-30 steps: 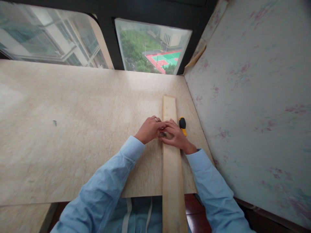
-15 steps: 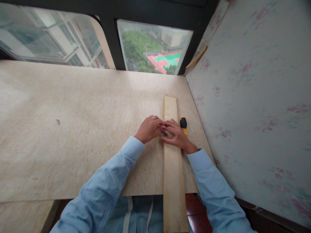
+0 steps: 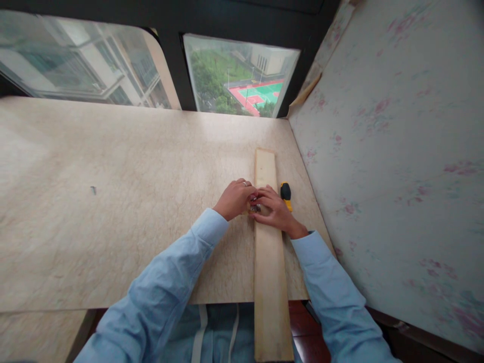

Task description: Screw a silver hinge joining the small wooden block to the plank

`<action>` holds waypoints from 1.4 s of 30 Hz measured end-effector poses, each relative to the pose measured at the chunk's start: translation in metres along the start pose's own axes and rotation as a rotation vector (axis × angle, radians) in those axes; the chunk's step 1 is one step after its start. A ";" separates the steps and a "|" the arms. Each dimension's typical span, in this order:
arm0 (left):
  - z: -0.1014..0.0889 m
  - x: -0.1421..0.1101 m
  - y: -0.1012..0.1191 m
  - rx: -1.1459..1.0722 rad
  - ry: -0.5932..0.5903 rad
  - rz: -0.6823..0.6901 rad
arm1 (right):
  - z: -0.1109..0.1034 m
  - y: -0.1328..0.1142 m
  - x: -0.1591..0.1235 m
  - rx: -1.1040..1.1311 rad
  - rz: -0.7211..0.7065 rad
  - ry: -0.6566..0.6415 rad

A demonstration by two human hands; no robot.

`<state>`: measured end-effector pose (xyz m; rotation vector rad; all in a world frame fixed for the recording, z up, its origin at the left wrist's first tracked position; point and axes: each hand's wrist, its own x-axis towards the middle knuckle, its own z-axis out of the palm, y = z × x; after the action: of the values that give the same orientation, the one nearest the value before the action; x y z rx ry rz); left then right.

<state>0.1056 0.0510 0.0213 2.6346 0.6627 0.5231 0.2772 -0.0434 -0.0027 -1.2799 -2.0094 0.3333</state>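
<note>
Across the near edge of the marble-patterned counter [image 3: 132, 212] projects 1 wooden plank [image 3: 269, 272], its far stretch backed by the countertop. Above it, the left hand [image 3: 235, 197] and right hand [image 3: 275, 209] meet, fingers curled about 1 small metal fitting [image 3: 256, 207], apparently for steadiness; whether either pinches it cannot be told. 1 black-and-yellow tool [image 3: 286, 191] lies handily beside the plank.
</note>
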 end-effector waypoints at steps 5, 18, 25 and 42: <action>0.001 -0.002 -0.001 -0.039 0.009 -0.004 | 0.001 0.001 -0.001 -0.001 0.014 -0.004; 0.006 -0.034 -0.001 -0.399 0.423 -0.373 | -0.002 -0.004 0.000 0.002 0.016 -0.001; 0.016 -0.052 0.007 -0.832 0.469 -0.667 | -0.002 -0.002 0.000 0.023 0.032 0.004; 0.010 -0.026 0.028 -1.172 0.259 -0.999 | -0.002 -0.002 0.000 0.002 0.018 0.002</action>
<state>0.0993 0.0123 0.0181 0.9834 1.1478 0.6312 0.2772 -0.0446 -0.0006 -1.2973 -1.9962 0.3423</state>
